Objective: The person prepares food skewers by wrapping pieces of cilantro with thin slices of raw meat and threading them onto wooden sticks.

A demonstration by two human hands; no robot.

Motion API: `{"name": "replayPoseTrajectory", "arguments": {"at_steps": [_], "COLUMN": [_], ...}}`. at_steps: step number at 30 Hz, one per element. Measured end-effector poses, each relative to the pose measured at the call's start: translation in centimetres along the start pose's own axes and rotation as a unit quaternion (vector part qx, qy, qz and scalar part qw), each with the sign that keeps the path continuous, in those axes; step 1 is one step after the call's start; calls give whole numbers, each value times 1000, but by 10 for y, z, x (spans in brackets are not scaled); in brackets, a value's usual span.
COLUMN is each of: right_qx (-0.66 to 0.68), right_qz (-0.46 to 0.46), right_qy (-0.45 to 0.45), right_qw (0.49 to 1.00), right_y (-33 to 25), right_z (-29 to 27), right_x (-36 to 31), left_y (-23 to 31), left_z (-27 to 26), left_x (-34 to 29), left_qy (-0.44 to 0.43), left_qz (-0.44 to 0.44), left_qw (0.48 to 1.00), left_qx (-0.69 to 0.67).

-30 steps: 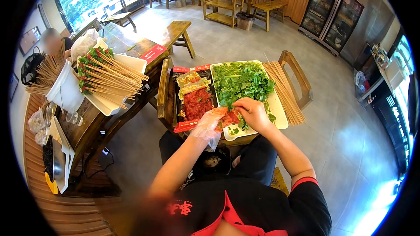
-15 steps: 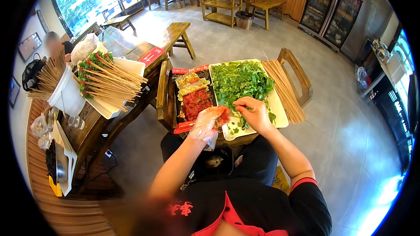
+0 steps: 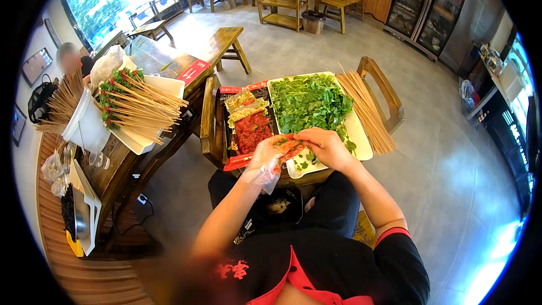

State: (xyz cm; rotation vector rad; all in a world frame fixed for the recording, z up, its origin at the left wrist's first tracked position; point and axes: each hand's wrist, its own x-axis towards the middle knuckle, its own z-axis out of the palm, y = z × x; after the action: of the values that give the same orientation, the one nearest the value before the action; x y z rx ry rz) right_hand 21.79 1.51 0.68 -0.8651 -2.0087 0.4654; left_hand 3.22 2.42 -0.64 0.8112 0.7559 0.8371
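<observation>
My left hand (image 3: 264, 157), in a clear plastic glove, is curled around a thin slice of red meat (image 3: 290, 146) with a bit of green on it. My bare right hand (image 3: 326, 148) meets it there, thumb and fingers pinched on the slice's right end. Beyond my right hand, chopped leafy herbs (image 3: 311, 104), like cilantro, are heaped in a white tray (image 3: 365, 151). Left of that, raw red meat (image 3: 252, 132) lies in an opened package within a dark tray. Bamboo skewers (image 3: 368, 114) lie in a bundle along the white tray's right side.
A wooden chair (image 3: 210, 121) holds the trays before me. On the table (image 3: 116, 172) at left stand a white tub (image 3: 87, 121) of skewers and a tray of skewered red-and-green pieces (image 3: 113, 99). Behind are a wooden bench (image 3: 228, 39) and a glass-door fridge (image 3: 426, 11). Someone sits far left.
My right hand has moved left from over the herbs to the meat slice in my left hand. The two hands now touch at the slice.
</observation>
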Motion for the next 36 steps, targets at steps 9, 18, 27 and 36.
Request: {"name": "replayPoseTrajectory", "arguments": {"at_steps": [9, 18, 27, 36], "right_qx": [29, -185, -173, -310], "right_qz": [117, 230, 198, 280], "right_qy": [43, -83, -97, -221], "right_qw": [992, 952, 960, 882], "right_y": [-1, 42, 60, 40], "right_z": [2, 8, 2, -71], "right_x": [-11, -20, -11, -48], "left_y": [-12, -5, 0, -7], "left_z": [3, -12, -9, -10], "left_x": [5, 6, -7, -4], "left_qy": [-6, 40, 41, 34], "left_qz": [31, 59, 41, 37], "left_qw": [996, 993, 997, 996], "left_qx": [-81, -99, -52, -71]}}
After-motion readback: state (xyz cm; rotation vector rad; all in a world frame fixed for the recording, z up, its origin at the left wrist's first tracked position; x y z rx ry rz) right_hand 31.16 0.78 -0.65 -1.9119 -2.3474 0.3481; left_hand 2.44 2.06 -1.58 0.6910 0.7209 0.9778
